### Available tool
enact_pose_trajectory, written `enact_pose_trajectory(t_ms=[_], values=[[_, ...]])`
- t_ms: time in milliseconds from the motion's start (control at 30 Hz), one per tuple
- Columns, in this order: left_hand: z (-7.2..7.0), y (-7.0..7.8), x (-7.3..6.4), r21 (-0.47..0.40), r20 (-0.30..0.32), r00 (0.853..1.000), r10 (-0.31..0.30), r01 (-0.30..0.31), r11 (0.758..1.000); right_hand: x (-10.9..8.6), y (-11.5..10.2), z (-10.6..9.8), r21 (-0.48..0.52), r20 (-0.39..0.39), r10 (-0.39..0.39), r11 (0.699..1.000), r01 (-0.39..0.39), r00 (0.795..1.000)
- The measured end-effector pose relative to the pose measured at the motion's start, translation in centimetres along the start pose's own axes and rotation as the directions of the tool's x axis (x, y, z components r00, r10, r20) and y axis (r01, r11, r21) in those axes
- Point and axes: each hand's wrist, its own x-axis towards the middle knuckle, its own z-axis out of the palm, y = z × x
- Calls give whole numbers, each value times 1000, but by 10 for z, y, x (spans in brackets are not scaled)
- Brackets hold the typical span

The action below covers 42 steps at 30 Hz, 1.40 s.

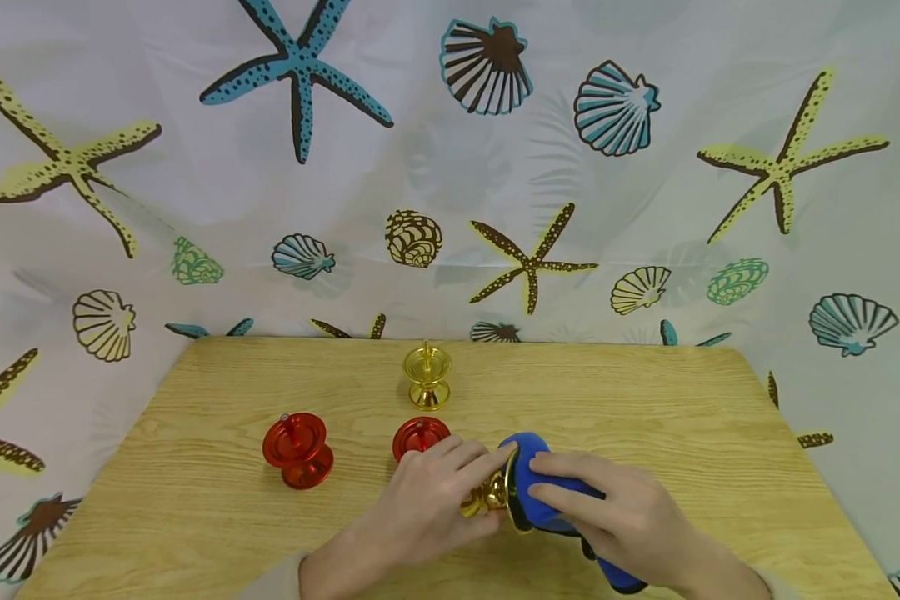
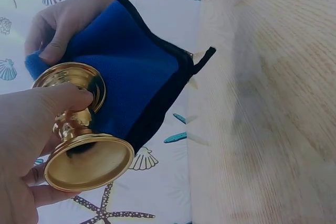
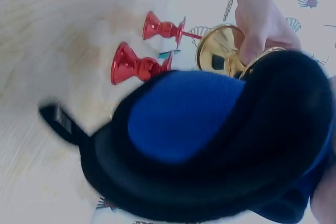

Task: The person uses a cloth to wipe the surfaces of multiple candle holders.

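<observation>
My left hand [image 1: 438,500] grips a gold candle holder [image 2: 79,129] by its stem, tilted so its hollow base faces the left wrist camera. Against the holder's dish my right hand [image 1: 630,508] presses a blue cloth [image 1: 547,492] with black edging, fingers bent over the fabric. A black loop [image 2: 206,60] sticks out from one corner of the cloth. In the right wrist view the cloth [image 3: 184,119] covers much of the scene and hides most of the right hand. The holder's spike is hidden by the cloth.
Two red candle holders stand on the wooden table [image 1: 217,517]: one at left [image 1: 296,446], the other [image 1: 417,435] just behind my left hand. Farther back is a second gold holder [image 1: 427,375]. A curtain [image 1: 390,150] printed with starfish and shells hangs behind the table.
</observation>
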Motion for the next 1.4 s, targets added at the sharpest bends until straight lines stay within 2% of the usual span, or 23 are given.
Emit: enact_pose_trajectory(t_ms=[133,233,333,400,533,600,667,733,867,933,967,1033,1233,1333,1400], values=[[-1,-1,-2,-23,-7,999,-41,40,999,-3,5,-3,63,-115,15,998,-8,993],[0,-2,-4,-72,-14,998,-68,67,995,-7,12,-3,119,-228,31,993,-4,973],[1,-3,-6,-150,-29,995,-99,94,984,-11,19,-3,165,-318,91,985,-39,944],[1,-3,-7,-206,-42,991,-124,113,972,-14,22,-3,179,-364,151,980,-90,919],[2,-2,-8,-326,-57,982,-179,152,933,-17,26,1,194,-416,265,961,-199,870],[2,-1,-7,-373,-64,978,-200,162,914,-18,27,5,198,-426,290,954,-225,857],[2,0,-6,-408,-72,973,-217,170,897,-19,27,12,205,-437,284,955,-213,853],[3,2,-5,-449,-70,969,-238,183,875,-19,25,20,207,-437,269,959,-195,858],[3,5,-1,-525,-49,961,-273,207,825,-18,16,32,217,-391,248,961,-173,887],[3,7,1,-535,-45,960,-276,210,818,-17,9,33,207,-355,256,959,-191,899],[3,7,2,-531,-44,960,-275,211,821,-17,6,32,209,-333,269,956,-207,904],[4,7,3,-505,-54,964,-259,198,840,-17,1,30,216,-295,308,943,-251,904],[5,6,3,-352,-131,975,-178,123,928,-14,-12,22,255,-196,439,886,-386,877],[7,5,3,-235,-160,978,-137,97,967,-12,-17,22,213,-180,450,886,-412,875],[8,4,3,-153,-170,979,-110,84,985,-11,-20,23,186,-170,441,893,-411,881]])
